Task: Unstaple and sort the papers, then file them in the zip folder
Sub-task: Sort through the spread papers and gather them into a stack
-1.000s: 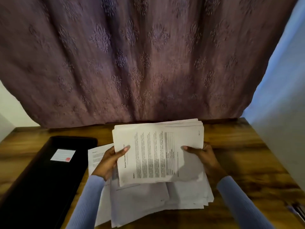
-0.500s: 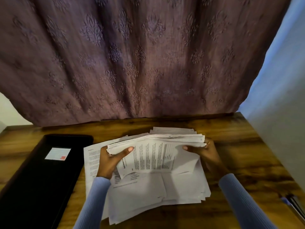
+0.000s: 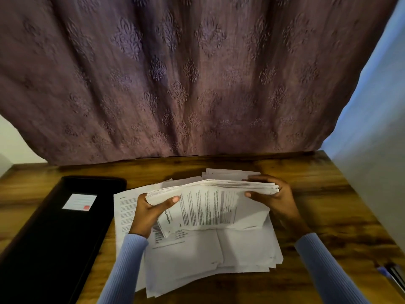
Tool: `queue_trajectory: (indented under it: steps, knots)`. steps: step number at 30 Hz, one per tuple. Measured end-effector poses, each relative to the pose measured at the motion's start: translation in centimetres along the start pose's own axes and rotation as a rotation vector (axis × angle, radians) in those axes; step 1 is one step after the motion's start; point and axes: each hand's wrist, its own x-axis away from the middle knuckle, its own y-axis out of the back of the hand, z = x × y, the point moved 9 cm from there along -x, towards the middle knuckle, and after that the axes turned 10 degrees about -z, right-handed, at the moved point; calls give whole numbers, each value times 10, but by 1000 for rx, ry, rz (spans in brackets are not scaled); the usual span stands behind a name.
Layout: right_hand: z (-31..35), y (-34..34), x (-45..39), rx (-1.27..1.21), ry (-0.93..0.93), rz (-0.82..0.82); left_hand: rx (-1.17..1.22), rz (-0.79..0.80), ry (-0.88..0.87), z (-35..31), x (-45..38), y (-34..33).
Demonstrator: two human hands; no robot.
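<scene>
A thick stack of papers point(image 3: 210, 205), white sheets printed with dense black text, is held at the centre of the wooden table point(image 3: 317, 194), tilted with its far edge raised and its near edge down on the loose sheets point(image 3: 208, 255) fanned out beneath it. The stack's far edge shows many thin, slightly wavy layers. The left hand point(image 3: 149, 212) grips the stack's 9 o'clock end, thumb curled over the top page and fingers hidden underneath. The right hand point(image 3: 274, 196) clasps the 3 o'clock end, thumb on the printed face and fingers wrapped over the far edge. Both forearms wear ribbed pale-blue sleeves. At 9 o'clock of the papers lies the black zip folder point(image 3: 54, 233), flat and matte, with a small white label on it. A plum curtain point(image 3: 175, 73) with embossed motifs hangs at 12 o'clock. At 4 o'clock, on the table's edge, lie what may be pens point(image 3: 392, 275), too blurred to be sure.
</scene>
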Motion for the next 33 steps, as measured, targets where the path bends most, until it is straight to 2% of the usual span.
queue_trajectory:
  steps: [4, 8, 14, 19, 33]
  knots:
    - [-12, 2, 3, 3, -51, 5, -48, 22, -12, -4, 5, -6]
    - [-6, 6, -1, -7, -23, -77, 4, 2, -20, -13, 10, -6]
    - [-33, -2, 12, -95, -158, -17, 4, 20, 3, -12, 23, -12]
    - [-20, 6, 8, -65, -103, -58, 42, 4, -17, -17, 18, -9]
    - [-43, 5, 20, -68, -170, -56, -42, 8, -16, -1, 27, -14]
